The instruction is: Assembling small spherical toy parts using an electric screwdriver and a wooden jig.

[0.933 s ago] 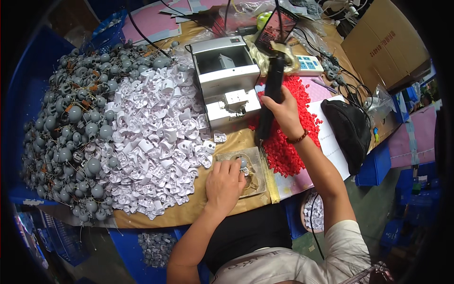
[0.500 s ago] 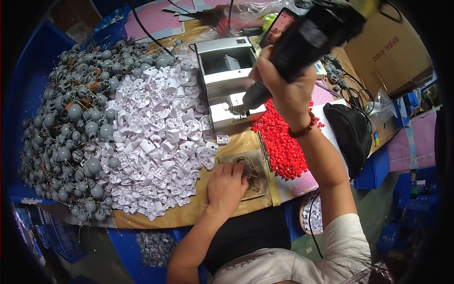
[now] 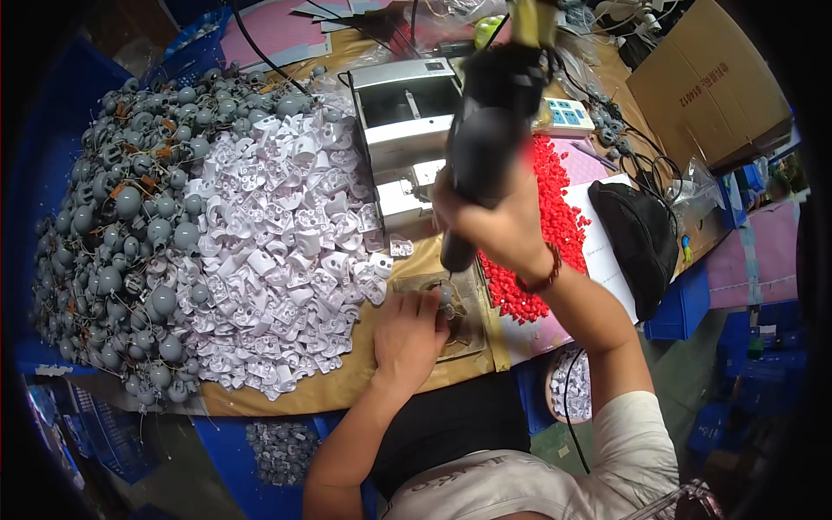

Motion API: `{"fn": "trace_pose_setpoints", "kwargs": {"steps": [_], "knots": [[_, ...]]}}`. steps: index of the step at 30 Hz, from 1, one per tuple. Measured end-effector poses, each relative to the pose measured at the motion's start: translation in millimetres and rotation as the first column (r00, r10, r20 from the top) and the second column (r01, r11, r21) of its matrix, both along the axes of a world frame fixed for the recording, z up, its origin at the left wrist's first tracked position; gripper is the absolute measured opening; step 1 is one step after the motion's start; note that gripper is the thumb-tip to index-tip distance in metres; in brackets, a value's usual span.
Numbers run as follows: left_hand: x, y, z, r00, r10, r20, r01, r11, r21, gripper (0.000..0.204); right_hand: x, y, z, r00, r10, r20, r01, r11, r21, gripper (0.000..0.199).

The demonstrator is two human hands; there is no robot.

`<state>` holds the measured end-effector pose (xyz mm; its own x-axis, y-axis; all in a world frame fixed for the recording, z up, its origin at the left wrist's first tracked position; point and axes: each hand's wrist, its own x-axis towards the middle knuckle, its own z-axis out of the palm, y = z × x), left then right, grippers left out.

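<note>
My right hand [image 3: 507, 225] grips a black electric screwdriver [image 3: 492, 130], upright and smeared by motion. Its tip points down at a small grey rounded part [image 3: 445, 295] in a flat, square fixture [image 3: 471, 336]. Whether the tip touches the part is too blurred to tell. My left hand [image 3: 406, 340] rests at the fixture's left side, fingertips closed against the grey part and hiding some of it. Behind the fixture stands a silver and black box-shaped screw feeder [image 3: 409, 135], partly covered by the screwdriver.
White plastic parts [image 3: 277, 251] lie heaped at left, beside a larger pile of grey round-headed parts with wires [image 3: 113, 251]. Small red pieces [image 3: 555, 217] spread to the right, near a black pouch [image 3: 637, 251]. A power strip [image 3: 568, 115] and cardboard box [image 3: 711, 87] stand farther back.
My right hand has brought the screwdriver from the feeder toward me, over the fixture, and turned it upright. My left hand stays at the grey part.
</note>
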<state>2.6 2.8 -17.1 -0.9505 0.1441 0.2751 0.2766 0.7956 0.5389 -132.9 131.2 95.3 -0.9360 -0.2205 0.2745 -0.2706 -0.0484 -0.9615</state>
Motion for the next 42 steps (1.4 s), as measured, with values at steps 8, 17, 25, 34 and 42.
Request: {"fn": "trace_pose_setpoints", "kwargs": {"steps": [8,17,25,34,42], "knots": [[1,1,-8,0.998,0.022,-0.058,-0.023,1.0,-0.015,0.04,62,14,-23,0.993,0.109,0.042,-0.104,0.987,-0.12,0.045],[1,0,-4,0.999,0.02,-0.048,-0.019,1.0,0.02,0.04,59,24,-41,0.952,0.248,-0.18,-0.244,0.969,0.047,0.062],[1,-4,1,1.0,-0.008,-0.013,0.009,0.997,0.076,0.045,72,26,-44,0.913,0.293,-0.285,-0.221,0.94,0.261,0.05],[0,-4,-2,0.999,-0.016,-0.038,0.017,0.999,0.035,0.048,75,30,-63,0.902,0.374,-0.218,-0.405,0.906,-0.123,0.052],[0,-2,-3,0.999,0.009,-0.037,-0.008,0.999,0.042,0.043,66,33,-52,0.918,0.332,-0.216,-0.292,0.936,0.198,0.05]]}}
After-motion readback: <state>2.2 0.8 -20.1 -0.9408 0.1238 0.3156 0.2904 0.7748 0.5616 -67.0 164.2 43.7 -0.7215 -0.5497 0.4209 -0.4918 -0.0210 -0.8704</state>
